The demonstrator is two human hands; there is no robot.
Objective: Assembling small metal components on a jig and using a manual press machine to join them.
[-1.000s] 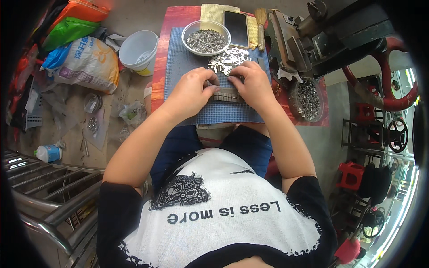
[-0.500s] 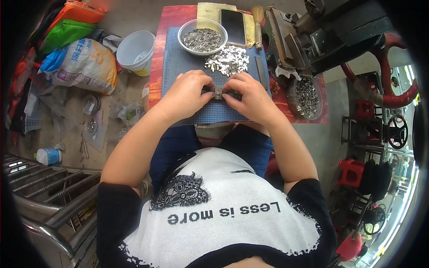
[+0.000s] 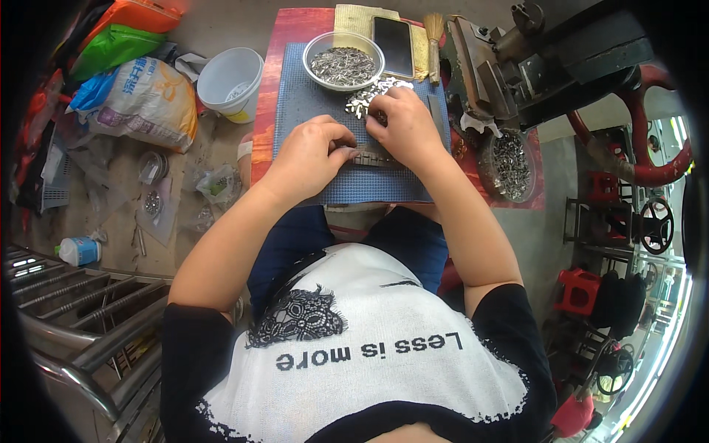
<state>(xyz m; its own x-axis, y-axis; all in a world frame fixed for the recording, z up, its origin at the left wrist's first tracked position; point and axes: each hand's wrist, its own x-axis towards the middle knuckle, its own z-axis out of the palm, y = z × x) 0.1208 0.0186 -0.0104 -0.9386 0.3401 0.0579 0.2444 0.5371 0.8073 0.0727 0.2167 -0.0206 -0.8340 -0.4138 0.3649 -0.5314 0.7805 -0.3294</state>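
My left hand (image 3: 314, 156) is closed, thumb and fingertips at the left end of a narrow dark metal bar (image 3: 374, 158) that lies crosswise on the blue ribbed mat (image 3: 295, 111). My right hand (image 3: 406, 127) is above the bar's right part, at the near edge of a pile of small white and silvery metal pieces (image 3: 362, 103). Its fingers are curled together; whatever is between them is hidden. Behind the pile stands a clear round bowl (image 3: 343, 83) full of thin, shiny metal pieces.
A phone (image 3: 393, 46) lies on a yellow cloth (image 3: 358, 13), beside a brush (image 3: 433, 48). A flat metal strip (image 3: 436, 114) lies on the mat's right. A tub of dark metal pieces (image 3: 508, 164) sits beneath a heavy machine (image 3: 480, 70). To the left is a white bucket (image 3: 233, 81).
My right hand has left the bar and moved up to the pile, uncovering the bar's right part. My left hand stays at the bar. The view has shifted slightly.
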